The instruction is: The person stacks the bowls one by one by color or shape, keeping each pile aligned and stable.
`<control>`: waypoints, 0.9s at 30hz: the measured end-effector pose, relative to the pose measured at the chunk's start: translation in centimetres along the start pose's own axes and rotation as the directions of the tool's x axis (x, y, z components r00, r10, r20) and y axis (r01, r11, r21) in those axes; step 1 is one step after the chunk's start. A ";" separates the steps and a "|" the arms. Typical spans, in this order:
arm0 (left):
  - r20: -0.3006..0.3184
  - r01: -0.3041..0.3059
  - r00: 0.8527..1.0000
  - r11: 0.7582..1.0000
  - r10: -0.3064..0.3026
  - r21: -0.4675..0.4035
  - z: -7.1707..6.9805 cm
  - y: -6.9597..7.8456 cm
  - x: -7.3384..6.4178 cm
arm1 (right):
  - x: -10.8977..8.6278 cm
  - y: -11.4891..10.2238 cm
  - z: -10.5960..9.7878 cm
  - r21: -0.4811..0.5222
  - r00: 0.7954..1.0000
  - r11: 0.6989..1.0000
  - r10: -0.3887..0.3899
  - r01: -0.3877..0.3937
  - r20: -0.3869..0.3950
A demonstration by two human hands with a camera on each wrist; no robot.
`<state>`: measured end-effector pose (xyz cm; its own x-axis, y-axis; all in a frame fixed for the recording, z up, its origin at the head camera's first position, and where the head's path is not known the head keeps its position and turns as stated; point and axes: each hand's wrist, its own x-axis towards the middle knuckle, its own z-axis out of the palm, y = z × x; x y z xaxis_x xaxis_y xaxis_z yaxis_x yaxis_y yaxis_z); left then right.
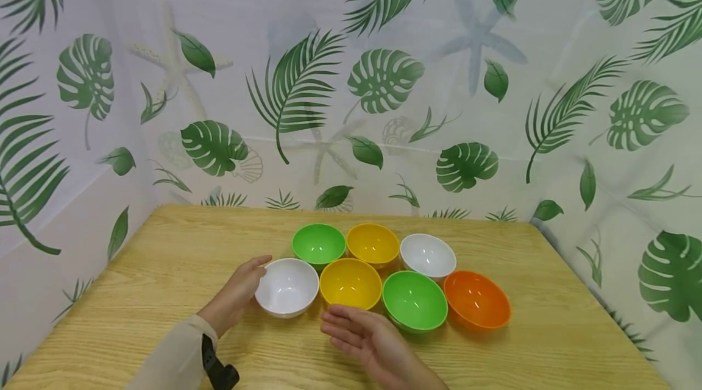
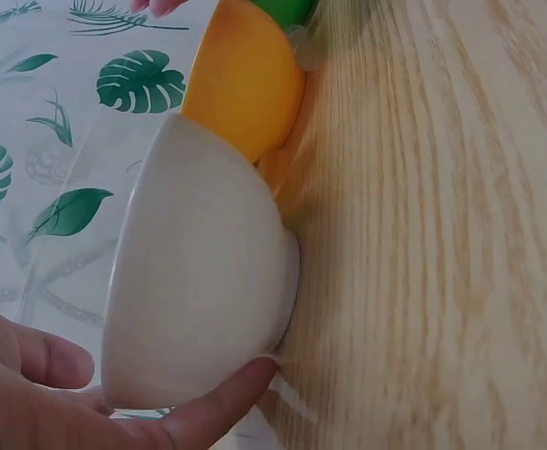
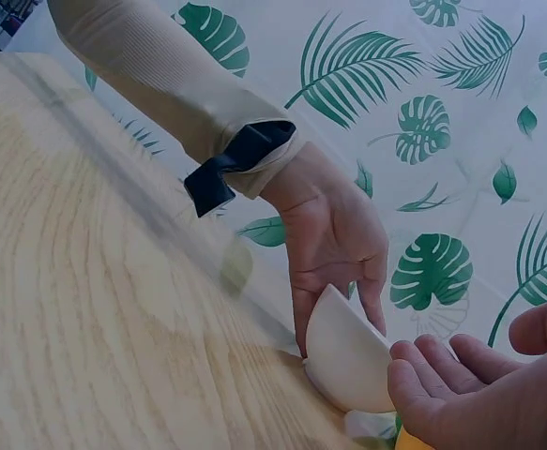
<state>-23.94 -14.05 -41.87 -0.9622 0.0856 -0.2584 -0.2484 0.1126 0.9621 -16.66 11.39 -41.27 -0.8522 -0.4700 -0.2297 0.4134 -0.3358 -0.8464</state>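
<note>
My left hand [image 1: 238, 292] rests at the left side of a white bowl [image 1: 287, 287], its thumb and fingers spread along the outer wall. Up close in the left wrist view, the thumb [image 2: 221, 403] lies against the lower part of the white bowl [image 2: 198, 262]. Fingers extended, my right hand [image 1: 373, 341] hovers just in front of a yellow bowl [image 1: 351, 283] and holds nothing. To its right sits a green bowl [image 1: 415, 301]. All the bowls stand upright on the wooden table [image 1: 137, 268]; whether the right fingertips touch the yellow bowl cannot be made out.
An orange bowl [image 1: 477, 300] ends the front row on the right. Behind it run a green bowl [image 1: 319, 245], a second yellow bowl [image 1: 373, 244] and a second white bowl [image 1: 428, 255]. A leaf-patterned cloth [image 1: 384, 152] rises beyond the table's back edge.
</note>
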 end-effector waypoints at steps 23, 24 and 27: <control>-0.001 -0.006 1.000 1.000 0.006 -0.015 -1.0 -1.7 -0.7 | 0.7 1.3 0.9 -0.059 1.000 0.998 -0.025 0.025 0.007; 0.005 -0.009 1.000 1.000 0.009 -0.016 -1.1 -1.7 -0.8 | 0.7 1.3 0.9 -0.058 1.000 0.998 -0.025 0.025 0.009; 0.011 -0.014 1.000 1.000 0.015 -0.004 -1.4 -1.6 -1.1 | 0.7 1.4 1.1 -0.044 0.999 0.998 -0.033 0.034 0.005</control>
<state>-22.60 -15.67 -42.99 -0.9645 0.0979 -0.2454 -0.2349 0.1070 0.9661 -16.35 9.71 -42.05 -0.8639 -0.4627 -0.1990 0.3700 -0.3150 -0.8740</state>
